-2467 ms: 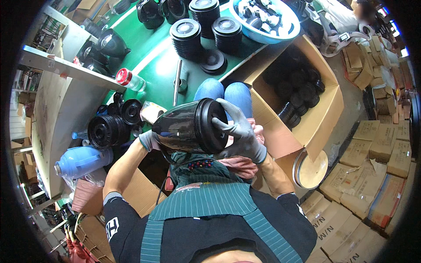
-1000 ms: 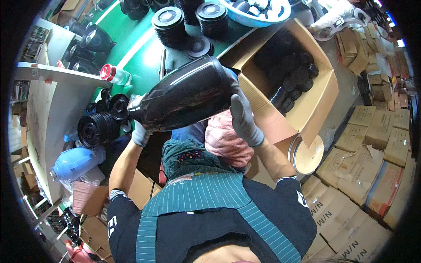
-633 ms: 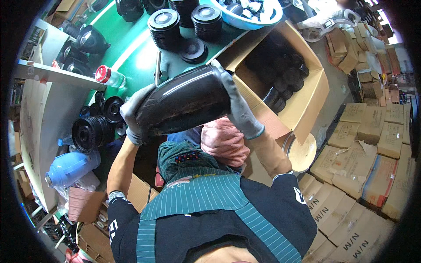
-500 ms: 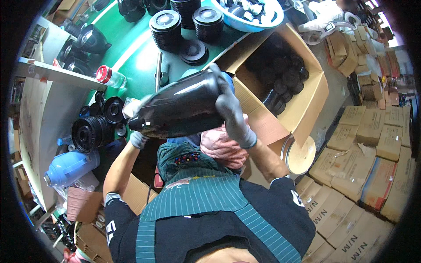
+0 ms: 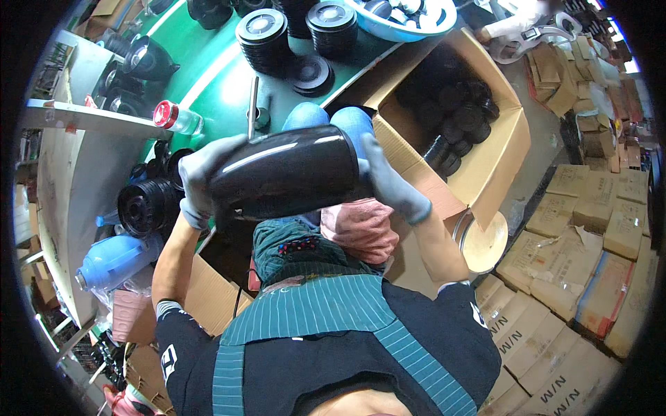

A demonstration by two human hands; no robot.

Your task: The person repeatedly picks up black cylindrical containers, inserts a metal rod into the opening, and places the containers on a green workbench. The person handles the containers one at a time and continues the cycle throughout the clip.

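A glossy black jug body (image 5: 284,173), shaped like a thermos shell, lies sideways in the air above my lap. My left hand (image 5: 200,179), in a grey glove, is closed round its narrower left end. My right hand (image 5: 395,186), gloved too, presses palm and fingers against the wide right end; part of that grip is hidden behind the rim. Past the jug, on the green table (image 5: 215,90), lie a few black round lids (image 5: 312,73), with taller stacks of lids (image 5: 262,41) behind them.
An open carton (image 5: 506,149) of black round parts stands at the right of my knees. A blue basin (image 5: 416,28) holds small parts. Left are a red-capped jar (image 5: 177,118), black rings (image 5: 142,208) and a blue jug (image 5: 118,262). Stacked boxes (image 5: 569,270) line the right.
The jug has levelled out and its narrow end has turned away under my left hand, which now wraps over it. My right hand has slid from the top of the wide end to its end face.
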